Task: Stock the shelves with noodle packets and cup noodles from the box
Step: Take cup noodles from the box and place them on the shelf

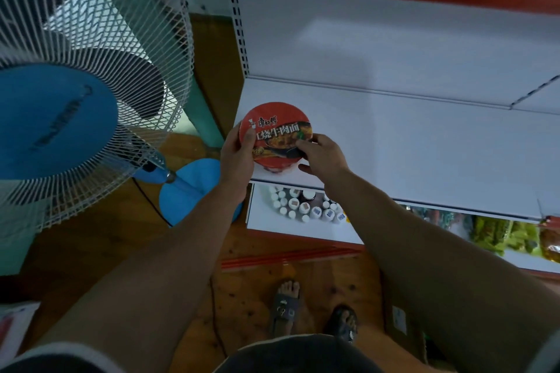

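since it's wide, i've got my left hand (238,157) and right hand (322,157) both curled round the round red cup noodle tub (277,135), at the white metal shelf (424,145)'s near left corner.

Single wide-angle head-worn view, facing forward and steeply down, close over the white shelf (424,145), wooden floor (257,254) and the person's sandalled feet (285,301) at bottom centre, standing fan (75,100) crowding the left edge, straight lines bowed
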A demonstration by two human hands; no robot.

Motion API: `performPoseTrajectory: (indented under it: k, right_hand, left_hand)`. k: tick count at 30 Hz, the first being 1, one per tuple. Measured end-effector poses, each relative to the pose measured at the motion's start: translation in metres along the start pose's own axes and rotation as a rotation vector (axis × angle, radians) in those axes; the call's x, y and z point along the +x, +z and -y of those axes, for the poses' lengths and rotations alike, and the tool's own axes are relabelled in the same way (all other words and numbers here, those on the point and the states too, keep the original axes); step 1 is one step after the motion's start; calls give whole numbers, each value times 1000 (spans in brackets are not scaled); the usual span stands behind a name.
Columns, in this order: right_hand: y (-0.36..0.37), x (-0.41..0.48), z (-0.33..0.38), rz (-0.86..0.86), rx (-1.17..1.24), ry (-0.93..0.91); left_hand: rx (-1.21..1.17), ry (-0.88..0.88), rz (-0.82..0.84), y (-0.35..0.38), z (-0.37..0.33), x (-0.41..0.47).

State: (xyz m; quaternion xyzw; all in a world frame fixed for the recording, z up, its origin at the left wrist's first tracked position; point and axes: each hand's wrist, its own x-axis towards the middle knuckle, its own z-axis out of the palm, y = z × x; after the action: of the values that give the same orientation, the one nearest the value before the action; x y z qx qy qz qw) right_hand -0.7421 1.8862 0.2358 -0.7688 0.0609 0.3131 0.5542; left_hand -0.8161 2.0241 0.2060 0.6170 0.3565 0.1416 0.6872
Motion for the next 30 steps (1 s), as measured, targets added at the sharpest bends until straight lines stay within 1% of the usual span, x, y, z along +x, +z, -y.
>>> performPoseTrajectory:
  k: [5, 9, 14, 17, 20, 22, 24, 27, 30]
  right_hand:
    - [8, 4, -1, 2, -78, 6]
    - [6, 7, 0, 3, -82, 1]
    - [0, 1, 1, 21, -85, -4]
    - [-11, -5, 6, -19, -97, -8]
    - [-27, -12, 9, -88, -107, -18]
    - [-38, -17, 10, -133, -133, -30]
    - [-52, -21, 11, -175, -167, -36]
    - [-74, -29, 11, -217, -289, -62]
    - [-103, -44, 10, -282, -428, -80]
  left_hand:
    - [111, 42, 10, -7, 7, 9]
    - [170, 59, 15, -5, 8, 11]
    - [115, 14, 18, -6, 2, 9]
    - [99, 53, -46, -4, -6, 8]
    - [242, 125, -162, -2, -15, 6]
    - [348, 234, -194, 2, -23, 2]
    - [400, 355, -149, 12, -35, -9]
    - [491, 487, -16, 35, -48, -31]
    - [467, 521, 193, 68, -54, -60]
